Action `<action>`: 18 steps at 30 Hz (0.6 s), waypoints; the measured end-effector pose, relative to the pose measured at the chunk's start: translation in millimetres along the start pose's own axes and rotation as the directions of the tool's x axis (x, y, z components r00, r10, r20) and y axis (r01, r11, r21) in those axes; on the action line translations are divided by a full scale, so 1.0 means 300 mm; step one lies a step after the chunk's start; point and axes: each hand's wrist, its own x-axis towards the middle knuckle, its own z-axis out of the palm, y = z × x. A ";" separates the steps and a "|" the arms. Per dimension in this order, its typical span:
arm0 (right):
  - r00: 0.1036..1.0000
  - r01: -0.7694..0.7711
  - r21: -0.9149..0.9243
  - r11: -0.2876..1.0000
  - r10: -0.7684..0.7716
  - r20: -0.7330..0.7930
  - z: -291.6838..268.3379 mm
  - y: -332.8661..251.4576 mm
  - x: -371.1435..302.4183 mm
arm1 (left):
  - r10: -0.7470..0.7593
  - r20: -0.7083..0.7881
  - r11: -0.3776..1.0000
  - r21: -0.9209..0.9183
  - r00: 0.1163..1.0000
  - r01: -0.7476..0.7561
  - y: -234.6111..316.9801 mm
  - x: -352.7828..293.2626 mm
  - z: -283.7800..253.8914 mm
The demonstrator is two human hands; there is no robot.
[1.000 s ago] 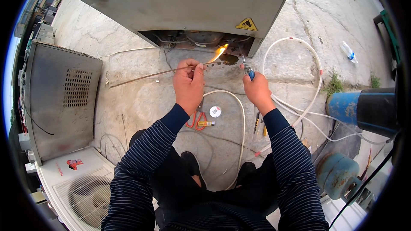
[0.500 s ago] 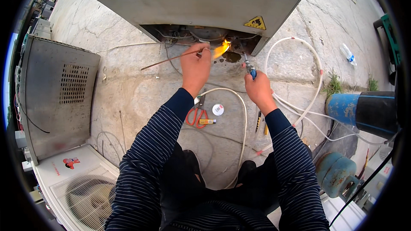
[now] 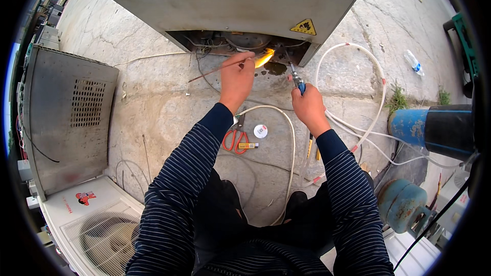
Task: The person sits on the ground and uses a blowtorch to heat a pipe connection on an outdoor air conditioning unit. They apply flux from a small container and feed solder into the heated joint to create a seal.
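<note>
Copper-brown and slender, the brazing rod [image 3: 207, 73] is pinched between the thumb and fingers of the left hand [image 3: 237, 83], its long axis slanting from the lower left up to the right, toward the open base of a grey metal cabinet [image 3: 220, 2]. Its longer free stretch sticks out leftward from the hand over the concrete floor [image 3: 158, 112]; a short length runs beyond the fingertips on the right, where the flame [image 3: 264, 60] makes its end hard to pick out. That orange flame shows just beside the left fingertips, so the left hand is nearer to it than the right hand [image 3: 309, 105], which is closed around the blue handle of a torch [image 3: 296, 78]. From the right hand, the torch points away from the body and leans slightly left, so that the two tools converge on the cabinet's opening, with a round, dark compressor [image 3: 248, 41] lying behind the flame. The rod lies to the left of the torch, well apart from the right hand; whether its end touches any pipe cannot be told.
</note>
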 end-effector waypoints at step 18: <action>1.000 0.012 -0.043 0.999 -0.013 -0.009 0.009 0.010 0.002 | 0.001 0.022 0.997 0.080 1.000 -0.002 0.001 -0.001 0.015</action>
